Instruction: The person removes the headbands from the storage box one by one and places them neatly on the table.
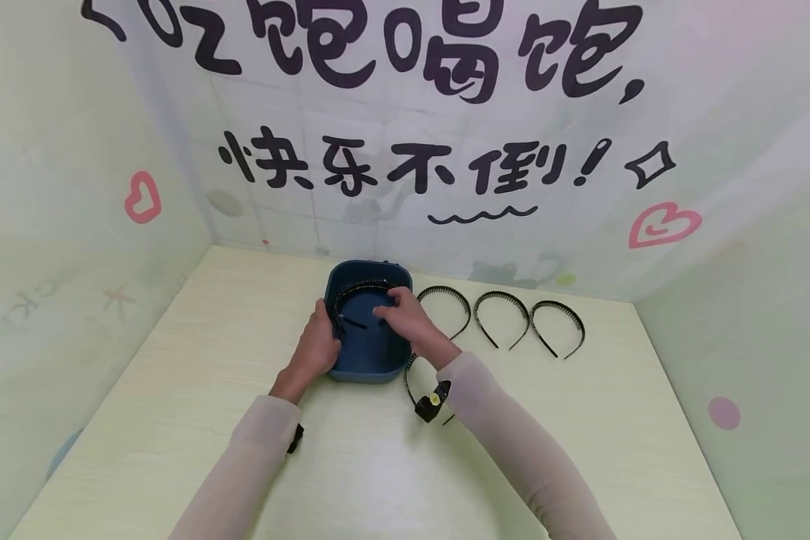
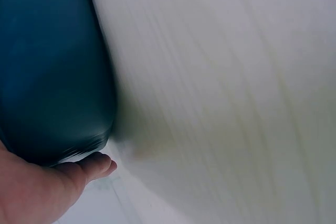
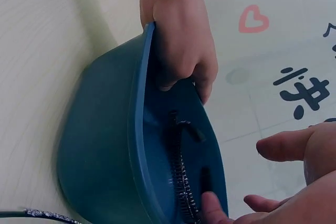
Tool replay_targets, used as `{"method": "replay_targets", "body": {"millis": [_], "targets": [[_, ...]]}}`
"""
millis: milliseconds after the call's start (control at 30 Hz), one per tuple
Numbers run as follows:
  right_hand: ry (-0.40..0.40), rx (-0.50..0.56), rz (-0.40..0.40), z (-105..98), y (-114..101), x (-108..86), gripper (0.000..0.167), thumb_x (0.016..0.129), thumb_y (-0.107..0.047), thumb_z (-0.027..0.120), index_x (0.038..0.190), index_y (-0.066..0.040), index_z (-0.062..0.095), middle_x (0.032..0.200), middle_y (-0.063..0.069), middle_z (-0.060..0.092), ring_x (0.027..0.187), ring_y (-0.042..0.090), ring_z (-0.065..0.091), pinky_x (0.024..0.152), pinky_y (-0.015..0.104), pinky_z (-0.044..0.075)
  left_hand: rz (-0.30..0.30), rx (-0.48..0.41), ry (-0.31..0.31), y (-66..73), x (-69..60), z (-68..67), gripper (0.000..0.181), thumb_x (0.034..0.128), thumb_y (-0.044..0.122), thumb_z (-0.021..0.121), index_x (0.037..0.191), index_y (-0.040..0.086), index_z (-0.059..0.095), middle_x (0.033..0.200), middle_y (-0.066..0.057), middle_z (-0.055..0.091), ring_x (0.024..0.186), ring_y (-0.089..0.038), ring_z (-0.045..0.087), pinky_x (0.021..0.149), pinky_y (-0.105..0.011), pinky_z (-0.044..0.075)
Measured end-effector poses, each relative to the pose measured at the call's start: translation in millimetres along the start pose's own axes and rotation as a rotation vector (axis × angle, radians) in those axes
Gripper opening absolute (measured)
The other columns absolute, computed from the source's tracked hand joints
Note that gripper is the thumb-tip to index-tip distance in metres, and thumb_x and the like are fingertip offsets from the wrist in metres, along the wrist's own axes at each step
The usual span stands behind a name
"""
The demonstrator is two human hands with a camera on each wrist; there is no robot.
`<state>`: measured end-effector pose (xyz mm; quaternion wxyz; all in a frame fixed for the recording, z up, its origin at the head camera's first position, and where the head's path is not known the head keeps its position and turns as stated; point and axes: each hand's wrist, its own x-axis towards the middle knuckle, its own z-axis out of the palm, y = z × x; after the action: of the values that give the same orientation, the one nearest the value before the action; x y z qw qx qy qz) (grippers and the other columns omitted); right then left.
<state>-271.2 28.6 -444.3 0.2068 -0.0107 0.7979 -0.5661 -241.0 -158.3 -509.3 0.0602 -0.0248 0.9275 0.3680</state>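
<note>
A dark blue plastic bin point(image 1: 367, 367) stands on the table. My left hand point(image 1: 316, 345) grips its left wall; in the right wrist view that hand point(image 3: 181, 45) hooks over the rim. Inside the bin lies a black toothed headband point(image 1: 340, 300), partly in shadow. Over the bin's right side is my right hand point(image 1: 408, 319), its thumb and fingers spread apart. One fingertip point(image 3: 211, 205) is close to the headband in the right wrist view; whether they touch I cannot tell. In the left wrist view the bin's outer wall point(image 2: 58, 66) is beside my left hand point(image 2: 42, 187).
Right of the bin, a row of black headbands lies on the table: one partly behind my right hand point(image 1: 469, 307), a middle one point(image 1: 502, 294), and one farthest right point(image 1: 580, 322). Another headband point(image 1: 408, 382) lies under my right wrist. Printed curtains point(image 1: 391, 217) surround the table.
</note>
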Motion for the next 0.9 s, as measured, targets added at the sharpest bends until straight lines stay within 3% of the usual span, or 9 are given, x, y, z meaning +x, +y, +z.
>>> {"method": "replay_targets", "body": {"millis": [200,367,700,900], "targets": [[0.029,0.146,0.055,-4,1,8.9,0.06,0.099,-0.015,0.057,0.152,-0.003,0.032,0.155,0.019,0.034,0.129,0.033,0.054,0.106,0.042,0.046,-0.002,0.005,0.004,-1.2,0.4,0.4,0.079,0.0926,-0.003,0.046,0.153,-0.012,-0.004,0.151,-0.04,0.023,0.135,-0.052,0.037,0.107,-0.057,0.038],[0.028,0.184,0.075,-8,2,15.9,0.063,0.1,-0.013,0.056,0.154,-0.002,0.028,0.147,0.019,0.046,0.125,0.032,0.056,0.103,0.04,0.048,-0.004,0.006,0.002,-0.4,-0.1,0.6,0.078,0.0934,-0.003,0.046,0.153,-0.011,-0.004,0.152,-0.04,0.023,0.136,-0.051,0.035,0.108,-0.057,0.037],[0.019,0.107,0.089,-9,1,22.0,0.055,0.101,-0.012,0.055,0.151,0.0,0.037,0.132,0.019,0.06,0.116,0.032,0.062,0.092,0.035,0.054,-0.009,-0.004,-0.002,0.6,0.0,-1.1,0.078,0.0932,-0.002,0.045,0.153,-0.011,-0.005,0.154,-0.039,0.021,0.14,-0.05,0.031,0.111,-0.056,0.034],[0.052,0.038,0.029,-6,5,22.1,0.05,0.1,-0.013,0.057,0.146,0.0,0.044,0.123,0.019,0.064,0.107,0.033,0.066,0.079,0.031,0.057,-0.009,-0.003,-0.001,0.2,0.9,-0.7,0.078,0.0927,-0.003,0.044,0.153,-0.011,-0.004,0.153,-0.039,0.021,0.139,-0.05,0.032,0.111,-0.056,0.035]]}}
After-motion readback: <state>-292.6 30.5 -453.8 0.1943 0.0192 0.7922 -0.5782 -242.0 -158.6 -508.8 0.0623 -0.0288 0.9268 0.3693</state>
